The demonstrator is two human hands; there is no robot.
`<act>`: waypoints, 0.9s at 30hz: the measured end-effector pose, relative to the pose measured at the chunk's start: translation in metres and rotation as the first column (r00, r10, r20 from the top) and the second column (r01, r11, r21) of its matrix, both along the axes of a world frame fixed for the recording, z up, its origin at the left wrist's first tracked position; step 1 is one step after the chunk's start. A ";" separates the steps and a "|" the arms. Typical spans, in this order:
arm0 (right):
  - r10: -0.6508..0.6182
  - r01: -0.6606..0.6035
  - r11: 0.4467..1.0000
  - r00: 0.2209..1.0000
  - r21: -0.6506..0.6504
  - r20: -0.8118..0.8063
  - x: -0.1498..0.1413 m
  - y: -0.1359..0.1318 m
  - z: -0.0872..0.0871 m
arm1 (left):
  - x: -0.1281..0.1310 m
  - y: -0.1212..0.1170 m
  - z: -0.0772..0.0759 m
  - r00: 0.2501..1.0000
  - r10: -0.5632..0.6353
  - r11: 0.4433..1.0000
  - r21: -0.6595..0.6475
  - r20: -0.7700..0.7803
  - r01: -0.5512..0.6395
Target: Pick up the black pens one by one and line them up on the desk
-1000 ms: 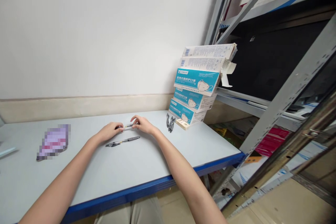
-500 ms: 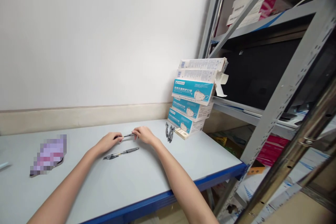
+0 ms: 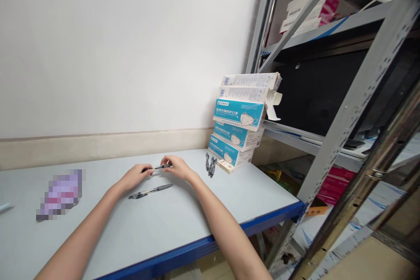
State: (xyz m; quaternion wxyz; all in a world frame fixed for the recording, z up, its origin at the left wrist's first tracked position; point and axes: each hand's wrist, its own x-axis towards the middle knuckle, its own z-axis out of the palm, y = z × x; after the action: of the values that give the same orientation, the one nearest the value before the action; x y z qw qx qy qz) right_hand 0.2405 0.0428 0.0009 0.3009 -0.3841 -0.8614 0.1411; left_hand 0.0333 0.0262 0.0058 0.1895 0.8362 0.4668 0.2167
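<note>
Between my two hands a dark pen (image 3: 158, 168) is held level, just above the table (image 3: 157, 227). My left hand (image 3: 137, 175) pinches its left end with thumb and fingers. My right hand (image 3: 176, 167) grips the other end, its fingers curled over the pen. Nearer to me, a second pen (image 3: 151, 191), grey and see-through with a dark grip, lies on the tabletop below both hands. To the right, several dark pens (image 3: 212, 167) lie close together beside a small cream box (image 3: 225, 166).
A stack of blue and white mask boxes (image 3: 239, 113) stands at the table's back right, by a metal shelf rack (image 3: 344, 109). On the left lies a blurred-out purple item (image 3: 62, 194). The wall (image 3: 114, 52) runs behind, and a blue edge (image 3: 262, 223) borders the table's front.
The camera view has tilted up and turned slightly right, shifting everything in the picture. Both hands stay on the same pen; the right fingers have shifted a little on it.
</note>
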 end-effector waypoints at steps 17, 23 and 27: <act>-0.020 0.017 0.992 1.000 0.129 0.023 -0.002 -0.005 0.003 | -0.001 0.002 0.000 0.999 0.006 1.000 0.022 0.032 -0.007; -0.097 0.088 0.985 0.994 0.146 0.053 -0.002 -0.005 0.006 | 0.000 0.003 -0.001 0.986 0.060 0.998 0.027 0.154 -0.065; -0.104 0.094 0.985 0.993 0.147 0.057 -0.001 -0.006 0.007 | -0.007 0.010 -0.003 0.989 0.051 0.998 -0.048 0.137 -0.045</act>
State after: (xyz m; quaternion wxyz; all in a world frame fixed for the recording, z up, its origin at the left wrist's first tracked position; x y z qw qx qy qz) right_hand 0.2398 0.0369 0.0084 0.3068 -0.4080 -0.8584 0.0509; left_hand 0.0263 0.0360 0.0025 0.2347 0.8033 0.4773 0.2678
